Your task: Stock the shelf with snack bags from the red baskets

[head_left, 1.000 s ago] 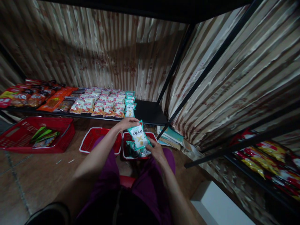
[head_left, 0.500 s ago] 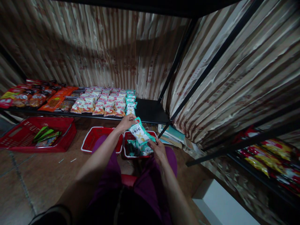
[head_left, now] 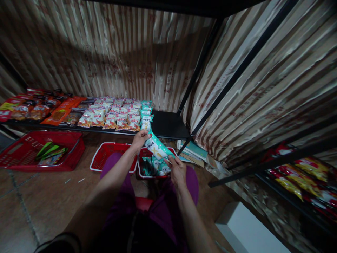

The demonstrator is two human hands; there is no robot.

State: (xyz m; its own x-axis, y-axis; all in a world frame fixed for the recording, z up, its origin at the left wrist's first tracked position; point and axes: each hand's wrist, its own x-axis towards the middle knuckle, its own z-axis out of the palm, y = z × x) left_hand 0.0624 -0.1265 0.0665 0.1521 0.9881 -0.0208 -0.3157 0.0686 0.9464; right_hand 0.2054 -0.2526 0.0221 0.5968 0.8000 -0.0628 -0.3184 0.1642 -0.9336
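Observation:
A green-and-white snack bag (head_left: 158, 147) is stretched between both hands above a red basket (head_left: 139, 172) with a white rim. My left hand (head_left: 140, 139) is closed on its upper left end, my right hand (head_left: 177, 169) on its lower right end. Inside that basket lie several matching green snack bags (head_left: 163, 168). Just past my left hand, a row of the same green bags (head_left: 146, 120) lies on the black shelf (head_left: 170, 124), next to rows of white-and-orange snack bags (head_left: 121, 119).
Another red basket (head_left: 95, 165) stands by my left knee. Farther left, a larger red basket (head_left: 71, 161) holds green packets (head_left: 50, 151). Orange packs (head_left: 60, 114) lie on the shelf's left. Books (head_left: 193, 151) rest beside the shelf leg. At lower right sits a white box (head_left: 244, 228).
The held snack bag has tilted and turned so its front looks narrower. Both hands keep their grip and have shifted only slightly.

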